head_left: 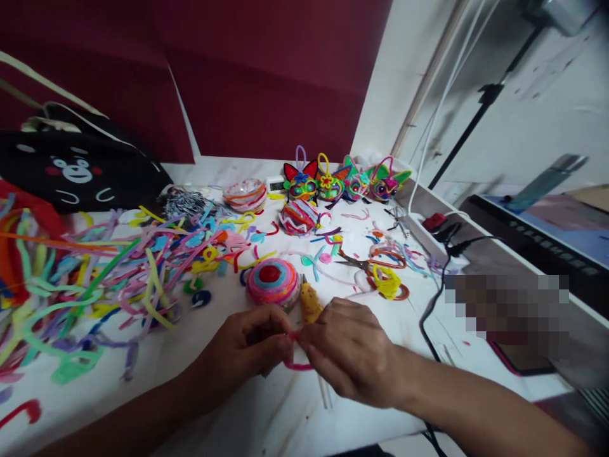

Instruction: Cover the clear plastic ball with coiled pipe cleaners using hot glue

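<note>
Before you, the pipe cleaners look fuzzy and matt. The scissors have metal blades and plastic-looking orange handles. The bag seems of black cloth, and the power strip is smooth white plastic.

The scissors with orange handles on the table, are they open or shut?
Open: the scissors lie with their blade tips parted and their orange handle loops spread apart.

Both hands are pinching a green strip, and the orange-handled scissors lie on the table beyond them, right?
No, the head view shows a pink strip. The left hand and right hand pinch it, and the scissors lie on the table beyond them.
</note>
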Demonstrator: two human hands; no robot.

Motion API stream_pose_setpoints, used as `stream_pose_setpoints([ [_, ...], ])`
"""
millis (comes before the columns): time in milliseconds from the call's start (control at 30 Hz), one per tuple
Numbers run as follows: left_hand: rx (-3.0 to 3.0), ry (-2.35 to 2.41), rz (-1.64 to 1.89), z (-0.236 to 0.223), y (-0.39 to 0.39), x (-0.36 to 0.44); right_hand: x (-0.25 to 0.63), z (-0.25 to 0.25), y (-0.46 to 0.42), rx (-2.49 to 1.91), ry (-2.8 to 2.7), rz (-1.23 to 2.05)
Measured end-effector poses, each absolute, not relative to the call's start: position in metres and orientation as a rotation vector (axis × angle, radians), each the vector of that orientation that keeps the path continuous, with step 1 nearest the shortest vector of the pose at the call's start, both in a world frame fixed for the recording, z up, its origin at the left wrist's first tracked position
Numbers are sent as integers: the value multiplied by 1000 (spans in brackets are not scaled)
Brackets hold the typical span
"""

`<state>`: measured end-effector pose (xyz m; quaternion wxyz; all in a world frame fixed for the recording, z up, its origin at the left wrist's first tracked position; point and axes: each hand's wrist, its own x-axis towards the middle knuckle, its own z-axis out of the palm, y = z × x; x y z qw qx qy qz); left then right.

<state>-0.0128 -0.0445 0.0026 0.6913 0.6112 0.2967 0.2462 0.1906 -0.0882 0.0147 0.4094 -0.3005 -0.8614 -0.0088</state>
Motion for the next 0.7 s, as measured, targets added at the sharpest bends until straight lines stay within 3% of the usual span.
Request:
stream_pose_setpoints([
  [233,1543,806,553,-6,-49,-20,199,8,-76,-831,-2180,26],
  [433,1765,802,474,-8,-43,-21,233,2,-31,-1930,-2237,48],
  [700,1825,814,410,-11,-39,-23,241,1,-28,-1920,-2086,239],
])
